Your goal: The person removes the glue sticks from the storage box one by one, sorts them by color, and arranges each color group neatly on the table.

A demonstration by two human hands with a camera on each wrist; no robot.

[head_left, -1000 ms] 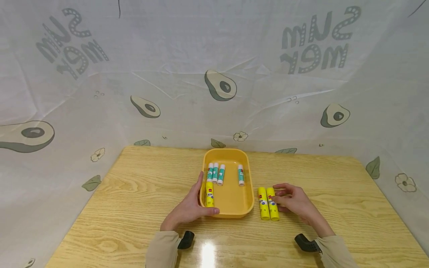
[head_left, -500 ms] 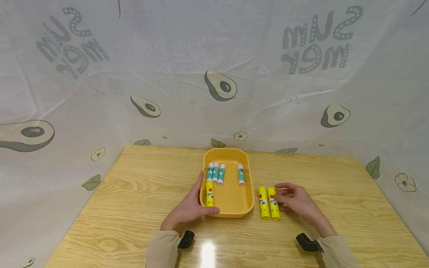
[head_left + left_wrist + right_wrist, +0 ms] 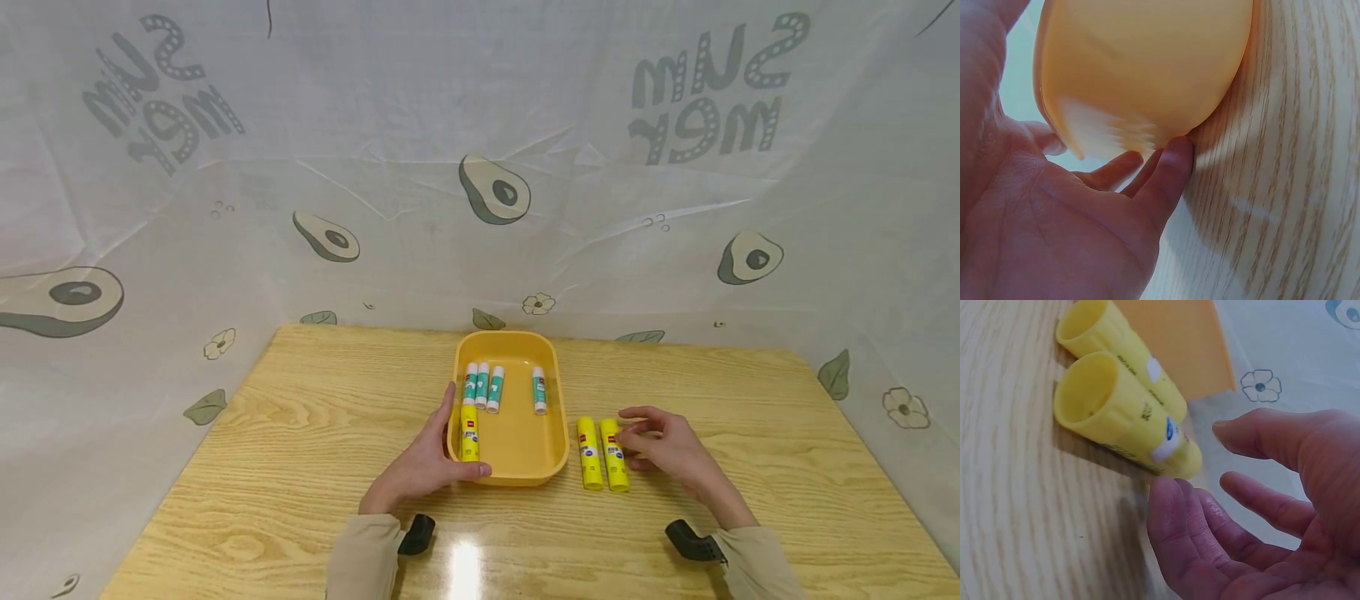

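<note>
Yellow everything in this one, pretty much. Judging by how things lie, the sorting looks a bit past halfway: the yellow tray (image 3: 510, 479) on the wooden desk (image 3: 300, 450) already has five glue sticks in it. That's three teal-and-white glue sticks (image 3: 482, 387) lying side by side at the far left, one more teal glue stick (image 3: 539, 391) off to the right on its own, and one yellow glue stick in the tray (image 3: 469, 433) along the left wall, nearer the person.

What's left, I'd say, is the pair of yellow glue sticks (image 3: 602, 452) lying parallel and touching each other on the desk just right of the tray. The wrist view shows them close up (image 3: 1124, 419), and both are lying flat on the wood, not lifted.

The left hand (image 3: 422, 467) braces the tray's near left corner: fingers straight along the left wall, thumb pressed against the front wall. In the left wrist view the fingers (image 3: 1169, 172) lie relaxed against the tray's underside edge.

The right hand (image 3: 663, 450) sits right beside the outer stick of the pair. Its fingers (image 3: 1260, 440) are loosely curved and spread, with the thumb just at the stick's end. It isn't gripping anything yet as far as I can see.

Behind it all hangs an avocado-print sheet (image 3: 480, 167).
</note>
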